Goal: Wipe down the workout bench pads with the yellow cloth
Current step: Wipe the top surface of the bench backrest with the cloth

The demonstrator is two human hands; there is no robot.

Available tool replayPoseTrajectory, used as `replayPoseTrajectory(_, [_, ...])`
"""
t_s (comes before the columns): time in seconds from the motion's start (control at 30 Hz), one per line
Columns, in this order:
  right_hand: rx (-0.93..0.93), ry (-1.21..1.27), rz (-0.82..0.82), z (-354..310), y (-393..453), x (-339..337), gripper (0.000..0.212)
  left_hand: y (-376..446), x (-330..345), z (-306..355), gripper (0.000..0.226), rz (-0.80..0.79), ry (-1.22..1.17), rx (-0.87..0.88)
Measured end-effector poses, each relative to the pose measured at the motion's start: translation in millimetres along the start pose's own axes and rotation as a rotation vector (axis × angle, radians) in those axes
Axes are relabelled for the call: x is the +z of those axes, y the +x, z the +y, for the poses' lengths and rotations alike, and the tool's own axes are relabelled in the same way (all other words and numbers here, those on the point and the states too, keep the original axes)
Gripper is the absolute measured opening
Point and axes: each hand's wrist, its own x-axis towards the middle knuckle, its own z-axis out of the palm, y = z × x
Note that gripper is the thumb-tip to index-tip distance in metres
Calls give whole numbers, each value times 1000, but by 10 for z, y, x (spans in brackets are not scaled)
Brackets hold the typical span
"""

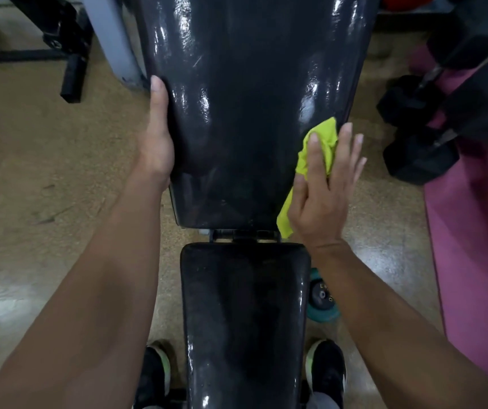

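The black glossy back pad (251,98) of the bench fills the upper middle of the view. Below it, past a metal hinge, lies the black seat pad (244,314). My right hand (324,190) presses the yellow cloth (321,143) flat against the back pad's right side edge, fingers straight and spread. My left hand (157,137) holds the pad's left edge, thumb along the top face and fingers hidden behind the side.
Black hex dumbbells (431,125) lie at the right on a pink mat (476,231). A teal weight plate (322,296) sits on the floor beside the seat. A grey frame post (113,39) and black equipment legs (71,72) stand upper left. My shoes (325,370) flank the seat.
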Motion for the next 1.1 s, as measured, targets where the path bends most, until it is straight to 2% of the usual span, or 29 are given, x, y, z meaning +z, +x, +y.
replayPoseTrajectory(0.07, [55,10,26,-95,89,8,49,-32,7,-56,71,16,2,-11])
replayPoseTrajectory(0.13, [25,-15,18,-218,98,49,50,-67,6,-84,69,25,5,-19])
replayPoseTrajectory(0.27, [-94,-44,-19,-163,-80,99,50,-82,-29,-100,96,6,1,-31])
replayPoseTrajectory(0.33, [-35,-37,-14,-74,-128,76,50,-77,-54,-117,108,5,8,-41])
replayPoseTrajectory(0.47, [99,-11,27,-179,-3,54,50,-61,-54,-129,115,21,6,-68])
replayPoseTrajectory(0.53, [95,-1,40,-301,72,78,51,-71,-39,-126,107,18,10,-66])
replayPoseTrajectory(0.67, [-48,-34,-26,-249,-124,107,50,-101,8,-145,75,9,9,-54])
replayPoseTrajectory(0.77, [-65,-49,-41,-55,-210,70,50,-113,19,-111,78,22,3,-56])
replayPoseTrajectory(0.93, [120,-17,25,-149,-32,65,51,-100,3,-105,91,29,-12,-73])
replayPoseTrajectory(1.1, [-217,-119,-90,-283,-226,184,50,-64,-39,-145,112,43,9,-83])
